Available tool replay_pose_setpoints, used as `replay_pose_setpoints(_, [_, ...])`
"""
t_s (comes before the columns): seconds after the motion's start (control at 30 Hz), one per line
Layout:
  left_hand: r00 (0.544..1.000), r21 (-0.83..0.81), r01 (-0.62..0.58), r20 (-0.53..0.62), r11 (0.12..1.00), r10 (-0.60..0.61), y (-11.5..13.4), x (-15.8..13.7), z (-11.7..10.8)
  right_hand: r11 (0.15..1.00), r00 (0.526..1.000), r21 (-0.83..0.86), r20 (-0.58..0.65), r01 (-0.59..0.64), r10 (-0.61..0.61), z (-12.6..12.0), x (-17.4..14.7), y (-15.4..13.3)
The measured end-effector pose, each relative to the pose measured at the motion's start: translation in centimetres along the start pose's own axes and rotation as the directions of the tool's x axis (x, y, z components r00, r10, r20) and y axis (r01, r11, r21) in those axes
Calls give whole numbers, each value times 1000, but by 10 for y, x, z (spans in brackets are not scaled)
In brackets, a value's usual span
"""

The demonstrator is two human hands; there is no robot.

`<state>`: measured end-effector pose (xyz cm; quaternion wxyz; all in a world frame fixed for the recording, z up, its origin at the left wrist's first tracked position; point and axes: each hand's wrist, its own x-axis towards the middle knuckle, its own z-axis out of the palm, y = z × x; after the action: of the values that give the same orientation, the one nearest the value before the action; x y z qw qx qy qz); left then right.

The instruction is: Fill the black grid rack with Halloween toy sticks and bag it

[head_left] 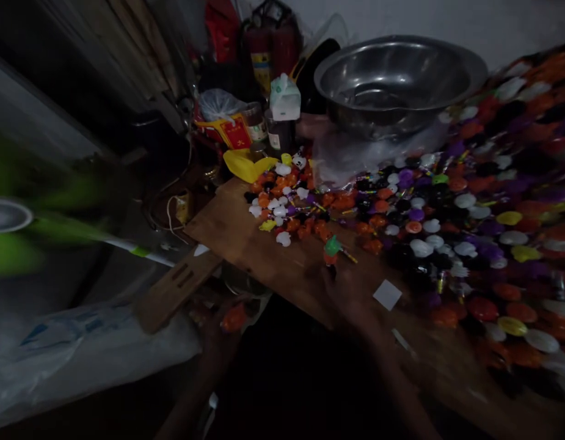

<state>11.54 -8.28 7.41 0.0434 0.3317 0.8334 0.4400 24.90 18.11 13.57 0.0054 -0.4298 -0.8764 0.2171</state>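
Low on the left, beside the table's edge, my left hand [213,333] is closed around an orange pumpkin-like piece [234,318]. My right hand [349,293] reaches over the wooden tabletop [282,253]. At its fingertips is a small figure with a green top and an orange lower part [331,247], and the fingers look pinched on it, though the light is dim. A thin striped stick [349,255] lies against that figure. Beyond the right hand spreads a big heap of small plastic figures [419,244] in orange, white, black, purple and yellow, some with striped sticks.
A steel basin [396,79] stands at the back on clear plastic [337,159]. Jars [255,125], a tissue pack [284,98] and a yellow piece [248,165] crowd the back left. A white square [387,294] lies right of my hand. A slotted wooden board [176,290] juts out left; a green fan [48,226] is blurred.
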Motion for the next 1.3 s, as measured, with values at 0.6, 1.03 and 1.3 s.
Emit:
replay_pose_setpoints(0.6, [945, 139, -327, 27, 935, 327, 19, 142, 80, 986, 997, -153, -44, -68, 62, -15, 22, 48])
replay_pose_setpoints(1.03, [922, 110, -386, 15, 916, 387, 15, 141, 105, 964, 976, -264, -201, 24, -79, -64, 96, -50])
replay_pose_setpoints(1.3, [952, -171, -306, -54, 936, 301, 5, 147, 103, 962, 980, -221, -75, 162, -182, -17, 181, -116])
